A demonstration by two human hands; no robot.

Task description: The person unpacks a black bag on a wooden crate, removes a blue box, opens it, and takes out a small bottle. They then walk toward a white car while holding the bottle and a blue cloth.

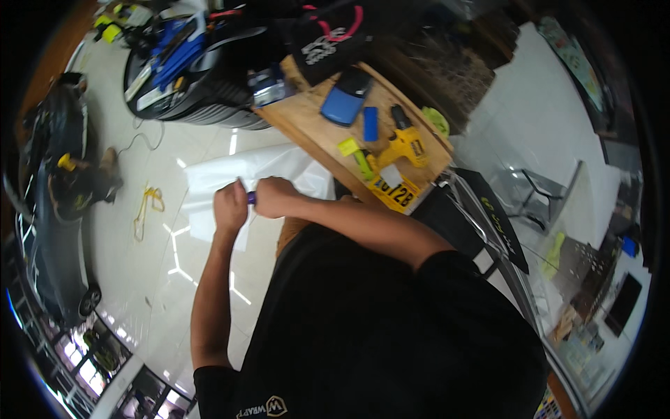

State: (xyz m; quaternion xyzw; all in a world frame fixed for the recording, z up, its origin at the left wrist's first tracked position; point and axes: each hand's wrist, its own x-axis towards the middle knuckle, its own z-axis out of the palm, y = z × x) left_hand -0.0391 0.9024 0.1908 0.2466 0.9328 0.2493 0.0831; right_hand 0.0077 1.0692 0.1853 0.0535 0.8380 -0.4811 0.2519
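Note:
My left hand (229, 207) and my right hand (276, 197) are both closed, side by side in front of my body. Between the two fists a short bit of a purple object (251, 197) shows, gripped from both sides. Its ends are hidden inside my fingers, so its kind cannot be made out. Below and beyond my hands, a white sheet (307, 171) is spread with creases over the tiled floor.
Just right of my hands stands a wooden-topped table (307, 115) with a yellow cordless drill (408, 146), a blue block (370, 123) and a licence plate (396, 194). A black drum (209, 112) holds tools. A person (84, 188) is beside a dark car (49, 258).

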